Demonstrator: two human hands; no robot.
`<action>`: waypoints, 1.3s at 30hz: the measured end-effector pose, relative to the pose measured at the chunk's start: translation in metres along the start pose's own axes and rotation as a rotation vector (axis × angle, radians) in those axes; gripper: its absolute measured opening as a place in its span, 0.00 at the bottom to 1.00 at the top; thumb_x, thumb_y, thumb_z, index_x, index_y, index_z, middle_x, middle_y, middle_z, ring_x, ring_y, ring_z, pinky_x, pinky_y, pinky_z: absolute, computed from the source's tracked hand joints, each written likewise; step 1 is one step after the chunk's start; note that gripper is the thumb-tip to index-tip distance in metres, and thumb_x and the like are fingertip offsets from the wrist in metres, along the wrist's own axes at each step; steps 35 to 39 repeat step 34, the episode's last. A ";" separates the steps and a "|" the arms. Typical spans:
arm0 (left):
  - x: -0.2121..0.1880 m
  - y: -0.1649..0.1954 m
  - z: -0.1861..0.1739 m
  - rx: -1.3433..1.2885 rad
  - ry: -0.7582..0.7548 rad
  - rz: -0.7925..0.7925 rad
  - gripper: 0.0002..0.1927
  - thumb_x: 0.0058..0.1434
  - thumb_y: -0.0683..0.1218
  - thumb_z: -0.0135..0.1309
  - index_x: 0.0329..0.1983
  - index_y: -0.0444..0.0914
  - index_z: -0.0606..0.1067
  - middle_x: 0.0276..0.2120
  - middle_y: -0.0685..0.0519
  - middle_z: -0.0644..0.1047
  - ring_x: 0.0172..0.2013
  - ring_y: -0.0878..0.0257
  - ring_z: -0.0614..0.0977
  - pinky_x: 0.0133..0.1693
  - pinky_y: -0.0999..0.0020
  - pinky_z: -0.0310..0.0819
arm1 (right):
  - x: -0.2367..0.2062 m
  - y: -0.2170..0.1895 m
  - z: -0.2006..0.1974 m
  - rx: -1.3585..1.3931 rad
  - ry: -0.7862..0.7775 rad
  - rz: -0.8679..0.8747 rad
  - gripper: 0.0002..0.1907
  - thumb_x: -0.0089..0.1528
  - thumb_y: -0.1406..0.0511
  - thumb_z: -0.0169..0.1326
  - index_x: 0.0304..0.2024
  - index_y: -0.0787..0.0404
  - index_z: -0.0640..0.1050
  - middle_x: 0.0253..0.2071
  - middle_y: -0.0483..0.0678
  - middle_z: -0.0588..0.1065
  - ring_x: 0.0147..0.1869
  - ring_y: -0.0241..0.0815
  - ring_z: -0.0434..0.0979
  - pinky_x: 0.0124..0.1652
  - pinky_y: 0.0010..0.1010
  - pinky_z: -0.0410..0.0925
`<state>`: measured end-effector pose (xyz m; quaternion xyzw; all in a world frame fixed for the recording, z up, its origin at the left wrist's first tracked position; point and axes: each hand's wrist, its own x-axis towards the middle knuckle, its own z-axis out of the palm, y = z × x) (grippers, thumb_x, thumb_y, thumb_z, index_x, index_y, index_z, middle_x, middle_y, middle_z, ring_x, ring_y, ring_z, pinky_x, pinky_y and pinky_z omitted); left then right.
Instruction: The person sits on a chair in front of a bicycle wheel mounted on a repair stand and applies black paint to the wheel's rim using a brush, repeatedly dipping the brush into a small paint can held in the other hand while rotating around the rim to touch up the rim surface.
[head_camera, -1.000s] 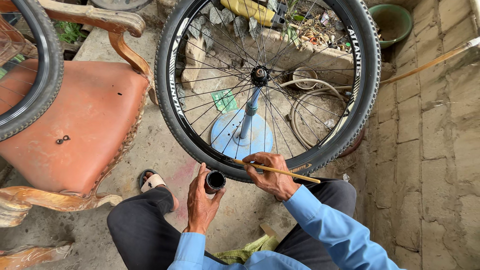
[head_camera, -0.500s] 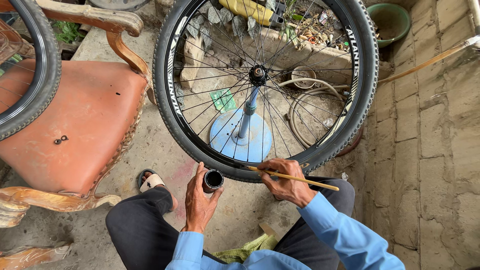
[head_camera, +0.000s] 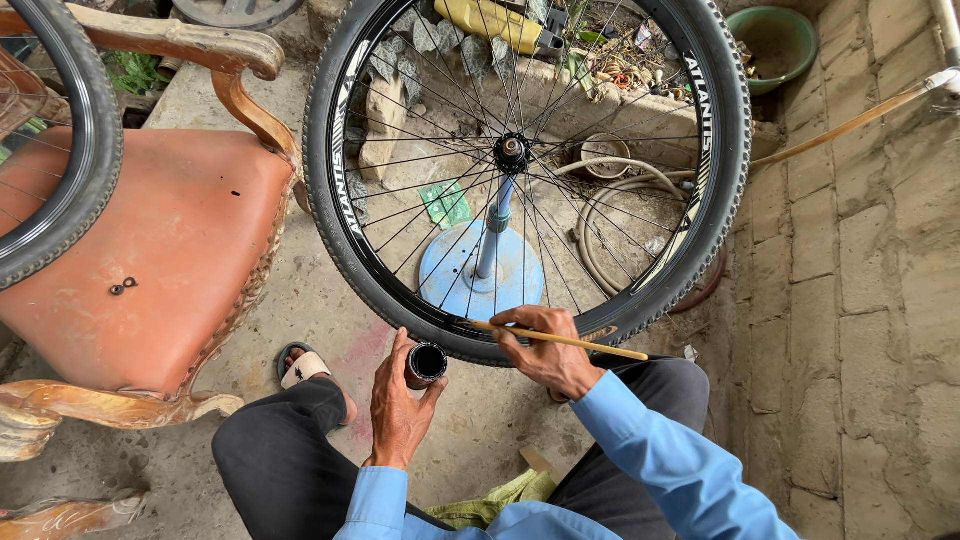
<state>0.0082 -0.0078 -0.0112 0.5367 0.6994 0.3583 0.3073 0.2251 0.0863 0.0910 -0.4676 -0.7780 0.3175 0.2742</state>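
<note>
Between the two hands, just above the knees, sits a small dark round pot (head_camera: 426, 363) with an open mouth and black contents, clasped in the left hand (head_camera: 398, 405), whose fingers wrap its side. Beside it, the right hand (head_camera: 545, 350) pinches a thin pale wooden stick (head_camera: 560, 340) that lies almost level, its left tip touching the inner rim of the bicycle wheel (head_camera: 527, 175) directly above both hands.

That wheel stands upright, with a knobbly black tyre, a black rim bearing white lettering, and thin metal spokes running to a dark hub. The hub rests on a blue post that rises from a round blue base plate (head_camera: 480, 280) on the ground just beyond the hands.

Left of the left hand stands a chair (head_camera: 150, 250) with a worn reddish-orange padded seat and curved, varnished wooden arms; a second tyre (head_camera: 70, 180) crosses over it at the far left. Below the left hand, a foot in a sandal (head_camera: 305, 368) rests on rough, stained concrete floor (head_camera: 300, 310). Right of the right hand runs a wall of grey stone blocks (head_camera: 860, 280). Beyond the wheel lie a coiled hose (head_camera: 610, 235), rubble, a yellow container (head_camera: 500, 22) and a green bowl (head_camera: 770, 40). Dark trousers and light blue sleeves (head_camera: 660, 460) frame the bottom.
</note>
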 end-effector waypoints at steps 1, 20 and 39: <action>0.000 0.000 0.000 -0.003 0.006 0.011 0.43 0.51 0.44 0.69 0.69 0.42 0.62 0.72 0.49 0.61 0.68 0.49 0.65 0.66 0.55 0.65 | 0.000 0.001 0.002 0.013 0.006 -0.022 0.12 0.59 0.63 0.58 0.41 0.64 0.85 0.31 0.53 0.83 0.27 0.42 0.83 0.29 0.34 0.77; 0.004 -0.002 0.000 0.023 0.018 0.023 0.45 0.50 0.44 0.70 0.69 0.44 0.61 0.70 0.49 0.63 0.68 0.50 0.66 0.67 0.55 0.64 | 0.002 0.017 -0.017 0.024 0.007 0.191 0.14 0.57 0.64 0.56 0.40 0.65 0.86 0.29 0.54 0.84 0.27 0.41 0.85 0.30 0.31 0.80; 0.004 -0.003 -0.003 0.021 -0.004 -0.004 0.40 0.51 0.44 0.69 0.66 0.44 0.64 0.73 0.50 0.60 0.69 0.50 0.64 0.68 0.55 0.63 | 0.000 0.026 -0.022 0.064 -0.033 0.294 0.15 0.56 0.64 0.57 0.41 0.64 0.85 0.31 0.52 0.84 0.30 0.41 0.86 0.31 0.31 0.80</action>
